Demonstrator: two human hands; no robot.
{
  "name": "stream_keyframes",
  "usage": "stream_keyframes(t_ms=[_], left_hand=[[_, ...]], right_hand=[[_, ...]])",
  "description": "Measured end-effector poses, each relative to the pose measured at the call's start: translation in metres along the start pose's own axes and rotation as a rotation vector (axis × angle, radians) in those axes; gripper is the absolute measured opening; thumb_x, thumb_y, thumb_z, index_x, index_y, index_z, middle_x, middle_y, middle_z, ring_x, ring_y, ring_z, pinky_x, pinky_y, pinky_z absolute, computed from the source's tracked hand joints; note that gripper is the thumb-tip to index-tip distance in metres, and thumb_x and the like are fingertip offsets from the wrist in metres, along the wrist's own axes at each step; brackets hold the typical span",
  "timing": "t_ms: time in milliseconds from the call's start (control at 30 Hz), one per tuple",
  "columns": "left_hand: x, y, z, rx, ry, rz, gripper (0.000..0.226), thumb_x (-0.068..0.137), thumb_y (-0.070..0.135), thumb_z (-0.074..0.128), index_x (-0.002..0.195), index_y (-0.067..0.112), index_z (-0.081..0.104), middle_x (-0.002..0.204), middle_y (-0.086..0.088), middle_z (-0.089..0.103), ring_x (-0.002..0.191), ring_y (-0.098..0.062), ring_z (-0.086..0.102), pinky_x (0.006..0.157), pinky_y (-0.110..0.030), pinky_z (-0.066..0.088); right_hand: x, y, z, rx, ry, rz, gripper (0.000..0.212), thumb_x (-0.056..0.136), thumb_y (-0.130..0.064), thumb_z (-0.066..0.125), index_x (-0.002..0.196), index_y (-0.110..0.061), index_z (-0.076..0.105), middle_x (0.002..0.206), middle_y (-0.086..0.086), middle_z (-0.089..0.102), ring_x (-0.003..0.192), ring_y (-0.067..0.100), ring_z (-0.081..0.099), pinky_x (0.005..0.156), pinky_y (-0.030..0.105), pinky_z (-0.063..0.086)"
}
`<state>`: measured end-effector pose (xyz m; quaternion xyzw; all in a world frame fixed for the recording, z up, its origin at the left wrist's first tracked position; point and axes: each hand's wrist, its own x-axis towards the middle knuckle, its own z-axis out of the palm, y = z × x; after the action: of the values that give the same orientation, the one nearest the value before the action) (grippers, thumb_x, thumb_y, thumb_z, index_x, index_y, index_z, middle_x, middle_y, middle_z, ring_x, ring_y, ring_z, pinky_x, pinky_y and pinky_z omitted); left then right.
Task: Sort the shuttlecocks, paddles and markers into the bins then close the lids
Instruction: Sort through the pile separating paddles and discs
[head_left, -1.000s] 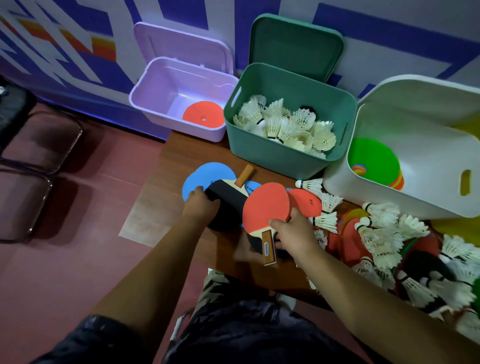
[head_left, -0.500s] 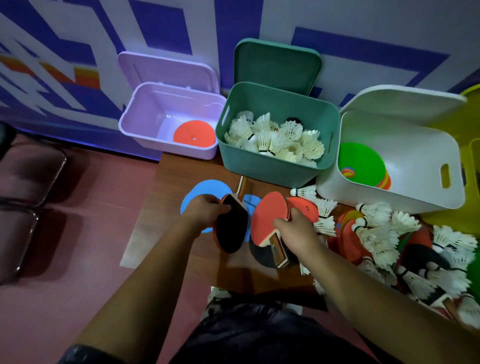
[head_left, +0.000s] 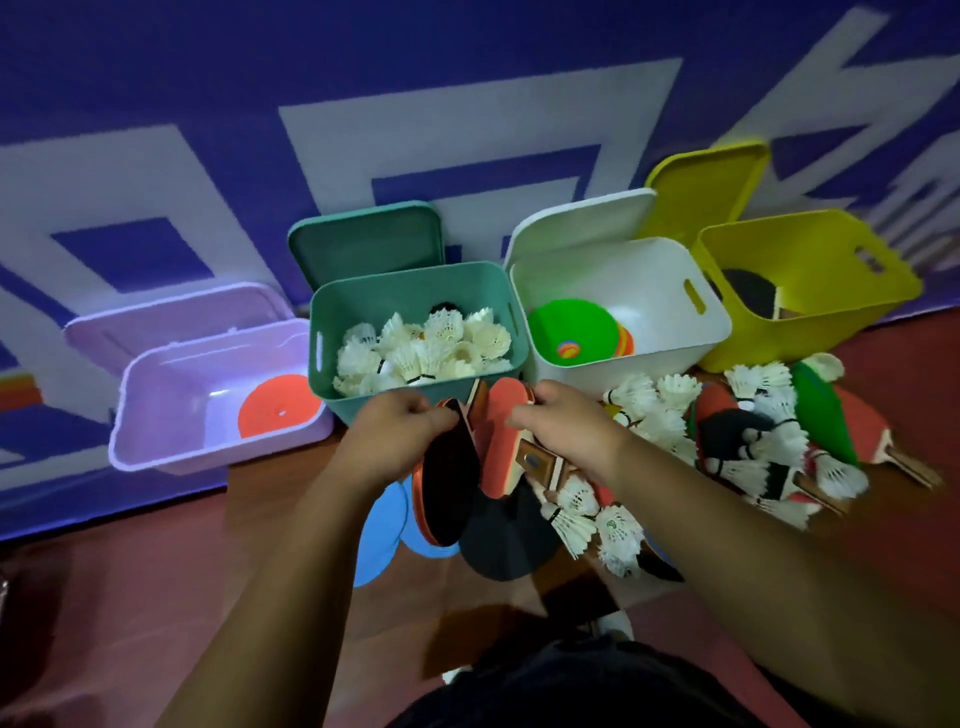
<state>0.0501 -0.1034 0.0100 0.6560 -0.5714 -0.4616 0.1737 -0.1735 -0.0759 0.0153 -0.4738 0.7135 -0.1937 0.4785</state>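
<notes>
My left hand (head_left: 396, 427) grips a black-faced paddle (head_left: 449, 478), lifted on edge above the table. My right hand (head_left: 563, 428) grips a red-faced paddle (head_left: 501, 441) with a wooden handle, held right beside the black one. Both paddles hang just in front of the green bin (head_left: 415, 332), which is full of white shuttlecocks. Another black paddle (head_left: 501, 540) lies on the table under them. Loose shuttlecocks (head_left: 670, 415) and more paddles are piled at the right. Blue disc markers (head_left: 379, 535) lie below my left hand.
Four bins stand open along the wall: a purple bin (head_left: 171, 405) with an orange marker (head_left: 278, 405), the green one, a white bin (head_left: 670, 291) with green and orange markers, and a yellow bin (head_left: 810, 291) holding a dark paddle. Their lids lean on the wall.
Both hands have lifted their paddles off the table and brought them together, nearer the green bin. The view swung right, and the yellow bin now shows.
</notes>
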Motion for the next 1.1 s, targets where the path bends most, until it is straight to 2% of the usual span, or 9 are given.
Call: stream_keyframes(t_ms=[100, 333, 533, 633, 667, 733, 800, 900, 1100], left_hand=[[0.002, 0.044, 0.008, 0.026, -0.023, 0.100, 0.032, 0.084, 0.038, 0.078, 0.081, 0.008, 0.069, 0.068, -0.009, 0.065, 0.064, -0.020, 0.062, 0.058, -0.030, 0.046], [0.012, 0.139, 0.054, -0.062, -0.147, 0.259, 0.042, 0.078, 0.043, 0.079, 0.084, 0.003, 0.066, 0.063, -0.004, 0.058, 0.057, -0.017, 0.055, 0.061, -0.034, 0.042], [0.016, 0.203, 0.116, -0.082, -0.131, 0.332, 0.032, 0.086, 0.036, 0.080, 0.084, 0.006, 0.072, 0.066, -0.005, 0.064, 0.059, -0.019, 0.059, 0.060, -0.033, 0.048], [0.021, 0.226, 0.151, -0.160, -0.096, 0.309, 0.031, 0.090, 0.034, 0.080, 0.087, 0.004, 0.072, 0.071, -0.006, 0.065, 0.064, -0.019, 0.061, 0.061, -0.033, 0.050], [0.023, 0.234, 0.164, -0.204, -0.089, 0.295, 0.029, 0.090, 0.033, 0.080, 0.087, 0.005, 0.072, 0.072, -0.006, 0.066, 0.066, -0.019, 0.062, 0.062, -0.034, 0.051], [0.027, 0.250, 0.189, -0.284, -0.073, 0.252, 0.023, 0.090, 0.031, 0.081, 0.088, 0.009, 0.076, 0.076, -0.005, 0.071, 0.068, -0.019, 0.066, 0.065, -0.033, 0.053], [0.030, 0.265, 0.216, -0.360, -0.055, 0.199, 0.016, 0.091, 0.030, 0.081, 0.093, 0.014, 0.081, 0.082, -0.002, 0.078, 0.070, -0.014, 0.072, 0.064, -0.029, 0.054], [0.040, 0.288, 0.259, -0.483, -0.055, 0.114, 0.015, 0.092, 0.026, 0.080, 0.100, 0.013, 0.081, 0.094, -0.005, 0.081, 0.081, -0.017, 0.076, 0.067, -0.033, 0.059], [0.071, 0.312, 0.333, -0.639, 0.006, -0.053, 0.011, 0.096, 0.021, 0.076, 0.097, 0.011, 0.074, 0.090, -0.006, 0.077, 0.087, -0.026, 0.073, 0.079, -0.044, 0.064]], right_hand=[[-0.015, -0.004, -0.037, 0.028, 0.079, -0.016, 0.029, 0.088, -0.033, 0.074, 0.078, -0.017, 0.052, 0.074, -0.002, 0.047, 0.068, 0.017, 0.048, 0.059, 0.034, 0.032], [-0.051, 0.019, -0.135, 0.156, 0.363, -0.045, 0.047, 0.086, -0.033, 0.078, 0.072, -0.020, 0.035, 0.074, 0.000, 0.029, 0.066, 0.018, 0.034, 0.062, 0.038, 0.023], [-0.057, 0.077, -0.208, 0.442, 0.537, -0.032, 0.034, 0.086, -0.034, 0.079, 0.079, -0.018, 0.049, 0.076, 0.011, 0.032, 0.066, 0.022, 0.039, 0.067, 0.042, 0.031], [-0.047, 0.110, -0.249, 0.592, 0.576, -0.023, 0.026, 0.093, -0.031, 0.078, 0.100, -0.008, 0.069, 0.084, 0.020, 0.054, 0.086, 0.034, 0.062, 0.079, 0.045, 0.048], [-0.041, 0.121, -0.265, 0.633, 0.579, -0.020, 0.023, 0.094, -0.031, 0.078, 0.103, -0.010, 0.070, 0.085, 0.009, 0.062, 0.091, 0.030, 0.064, 0.081, 0.041, 0.049], [-0.027, 0.145, -0.297, 0.694, 0.570, -0.024, 0.012, 0.096, -0.028, 0.077, 0.092, -0.020, 0.068, 0.074, -0.015, 0.065, 0.077, 0.013, 0.063, 0.073, 0.030, 0.047], [-0.011, 0.168, -0.330, 0.712, 0.537, -0.024, 0.012, 0.097, -0.024, 0.075, 0.088, -0.022, 0.068, 0.061, -0.021, 0.063, 0.056, -0.001, 0.057, 0.058, 0.021, 0.042], [0.014, 0.204, -0.379, 0.648, 0.574, -0.035, 0.012, 0.094, -0.024, 0.077, 0.103, -0.016, 0.076, 0.091, -0.008, 0.079, 0.072, 0.008, 0.067, 0.071, 0.030, 0.051], [0.065, 0.236, -0.462, 0.404, 0.612, -0.053, 0.019, 0.095, -0.028, 0.072, 0.113, -0.024, 0.076, 0.106, -0.003, 0.078, 0.099, 0.022, 0.073, 0.094, 0.044, 0.059]])
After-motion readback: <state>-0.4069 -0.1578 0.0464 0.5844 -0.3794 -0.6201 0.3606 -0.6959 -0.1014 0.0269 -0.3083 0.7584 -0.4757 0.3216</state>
